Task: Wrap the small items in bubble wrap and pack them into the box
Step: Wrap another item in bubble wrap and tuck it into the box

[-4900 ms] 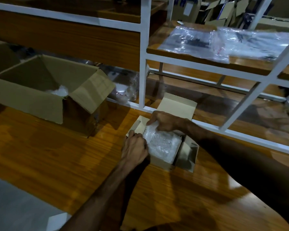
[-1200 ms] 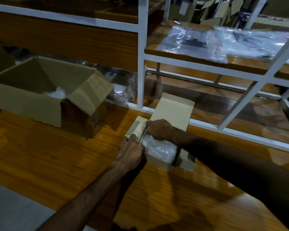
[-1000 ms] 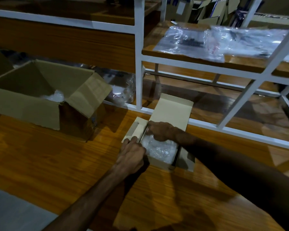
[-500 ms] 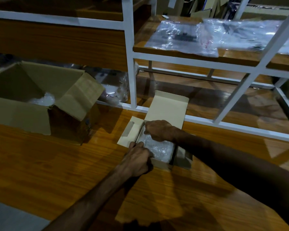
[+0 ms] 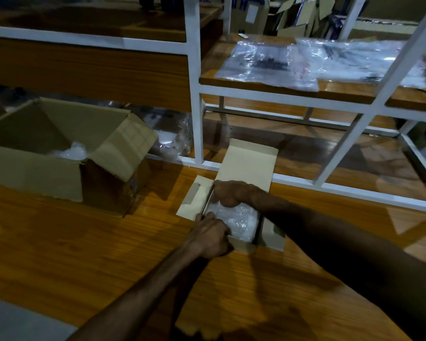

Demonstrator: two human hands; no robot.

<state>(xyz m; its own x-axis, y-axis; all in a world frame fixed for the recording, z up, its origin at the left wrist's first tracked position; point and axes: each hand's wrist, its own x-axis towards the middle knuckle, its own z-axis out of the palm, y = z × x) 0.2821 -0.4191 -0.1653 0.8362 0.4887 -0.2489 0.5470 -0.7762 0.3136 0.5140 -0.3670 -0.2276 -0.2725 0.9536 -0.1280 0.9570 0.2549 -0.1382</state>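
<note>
From the head camera, just right of the frame's centre, a small pale cardboard box with open flaps [image 5: 246, 168] sits on the glossy orange-brown wooden tabletop [image 5: 71, 242]. Inside it lies the white bubble-wrapped bundle [image 5: 239, 221], filling most of the cavity. The left hand [image 5: 210, 236] is at the box's near left corner, fingers curled down against the bundle's edge; whether they pinch it or only press cannot be told. The right hand [image 5: 230, 195] lies over the bundle's far side, fingers bent onto the wrap, pressing it down.

The step in hand looks like seating the bundle. To do it well, push the corners down evenly, keep the loose wrap tucked inside the walls, and leave the flaps free to fold.

In the left of the frame stands a large open brown carton [image 5: 59, 148] with clear plastic in it. Behind runs a white metal shelf frame [image 5: 194, 94]; crumpled clear plastic bags [image 5: 305, 62] lie on its wooden shelf, upper right. The room is dim.
</note>
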